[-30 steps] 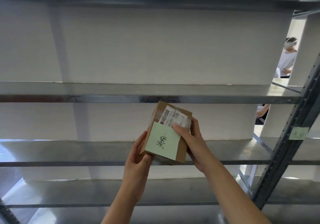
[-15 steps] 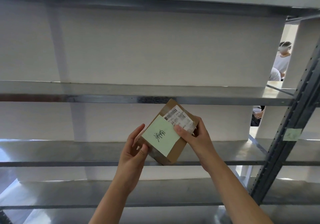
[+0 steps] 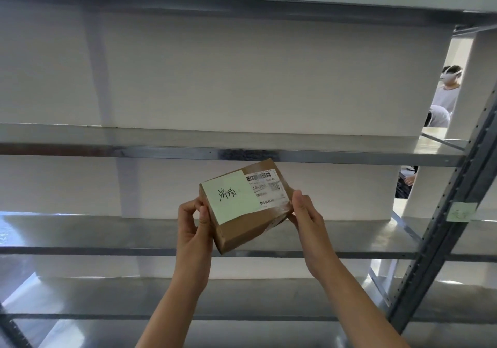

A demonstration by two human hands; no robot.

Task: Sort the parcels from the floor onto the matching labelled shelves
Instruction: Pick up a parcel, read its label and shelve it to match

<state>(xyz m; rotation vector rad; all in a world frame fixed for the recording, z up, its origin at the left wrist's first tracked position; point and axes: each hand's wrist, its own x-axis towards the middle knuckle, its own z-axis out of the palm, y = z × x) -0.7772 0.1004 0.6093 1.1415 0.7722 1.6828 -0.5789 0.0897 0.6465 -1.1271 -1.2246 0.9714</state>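
Both hands are up in front of the metal rack (image 3: 242, 154), holding one small cardboard parcel (image 3: 243, 207) in the air between them. It isn't on any shelf, just hanging in front of the gap between the middle shelf (image 3: 80, 139) and the one below it (image 3: 80, 237).

Left hand (image 3: 195, 229) has the parcel's left end, thumb on the front face near the corner and fingers curled round behind, clamped on the box. Right hand (image 3: 306, 221) pinches the right end, fingers closed on that edge. The box is tilted, right end higher than the left, top face turned toward the camera.

On that face there's a pale green sticky note (image 3: 231, 198) with two handwritten characters in black, and right beside it a white shipping label (image 3: 267, 186) with barcodes. The print on the label is too small for me to read.

Off to the right, another green note (image 3: 461, 212) is stuck on the grey upright (image 3: 443, 240) of the rack, something scribbled on it but too faint to make out. White wall (image 3: 242, 73) behind the shelves. Through the opening at far right a person (image 3: 447, 89) in a light shirt is standing in the background.
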